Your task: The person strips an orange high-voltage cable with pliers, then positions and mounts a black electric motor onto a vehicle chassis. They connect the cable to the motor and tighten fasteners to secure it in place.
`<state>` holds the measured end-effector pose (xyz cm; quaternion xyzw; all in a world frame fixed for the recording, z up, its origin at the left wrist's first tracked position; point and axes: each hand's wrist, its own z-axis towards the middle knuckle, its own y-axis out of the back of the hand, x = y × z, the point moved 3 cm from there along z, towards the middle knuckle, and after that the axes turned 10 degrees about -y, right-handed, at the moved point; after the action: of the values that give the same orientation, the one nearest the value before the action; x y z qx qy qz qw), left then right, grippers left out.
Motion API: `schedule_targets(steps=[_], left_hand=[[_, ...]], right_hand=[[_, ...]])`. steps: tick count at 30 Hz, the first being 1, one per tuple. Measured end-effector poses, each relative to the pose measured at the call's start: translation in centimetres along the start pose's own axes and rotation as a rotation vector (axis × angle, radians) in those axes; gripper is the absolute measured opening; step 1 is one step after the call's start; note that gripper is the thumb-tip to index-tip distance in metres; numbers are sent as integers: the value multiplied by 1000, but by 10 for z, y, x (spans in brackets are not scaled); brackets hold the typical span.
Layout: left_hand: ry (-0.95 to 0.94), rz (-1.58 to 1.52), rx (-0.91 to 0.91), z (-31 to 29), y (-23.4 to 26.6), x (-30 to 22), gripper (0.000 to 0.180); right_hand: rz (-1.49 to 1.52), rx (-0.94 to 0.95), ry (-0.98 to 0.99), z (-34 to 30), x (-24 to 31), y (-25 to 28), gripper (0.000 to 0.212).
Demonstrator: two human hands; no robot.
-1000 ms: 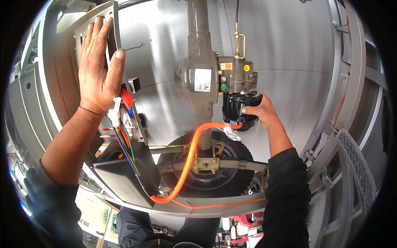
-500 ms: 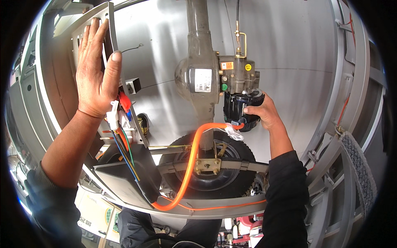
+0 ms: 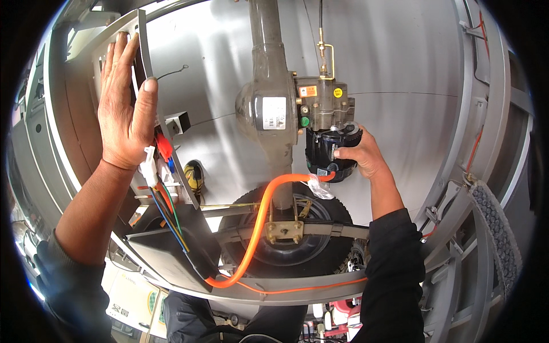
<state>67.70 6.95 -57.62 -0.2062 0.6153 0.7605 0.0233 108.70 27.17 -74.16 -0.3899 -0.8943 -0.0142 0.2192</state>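
My left hand [image 3: 126, 108] lies flat against a grey metal bracket [image 3: 144, 51] on the left side of the vehicle frame. Its fingers are stretched out and hold nothing. Below it hang a white connector [image 3: 150, 167] and several coloured wires. At the centre right, my right hand [image 3: 366, 155] grips a black cylindrical motor [image 3: 321, 151], thumb on the near face and the other fingers mostly hidden behind it. The motor joins a grey gearbox [image 3: 326, 108] on the axle [image 3: 266, 43]. From its lower side a thick orange cable [image 3: 261, 228] curves down to the left.
A tyre [image 3: 286, 266] and a leaf spring bracket [image 3: 284, 231] sit below the axle. Grey frame rails [image 3: 309, 294] surround the work. A black box [image 3: 166, 248] is at lower left, a fuzzy grey strap [image 3: 496, 231] at right. A shoe [image 3: 194, 176] shows beyond the bracket.
The bracket, my left hand, the axle and the motor appear slightly further left in view. Both hands keep the same hold and contact. More of the shoe shows beside the bracket.
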Motion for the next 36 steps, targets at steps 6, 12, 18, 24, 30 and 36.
schedule_targets(steps=[6,12,18,24,30,36], left_hand=[[9,-18,2,-3,0,3,67],[6,-20,13,-3,1,5,68],[40,-38,2,-3,0,2,68],[15,-19,3,-2,0,3,68],[-10,-45,-20,-2,-1,3,66],[-7,-6,-35,-2,0,0,66]], right_hand=[[-1,-26,-5,-4,2,-4,66],[-88,-79,11,-6,8,-11,65],[-14,-56,23,-5,4,-10,68],[27,34,38,7,-10,2,77],[-41,-15,122,9,-14,4,81],[-52,-32,53,0,-2,-4,72]])
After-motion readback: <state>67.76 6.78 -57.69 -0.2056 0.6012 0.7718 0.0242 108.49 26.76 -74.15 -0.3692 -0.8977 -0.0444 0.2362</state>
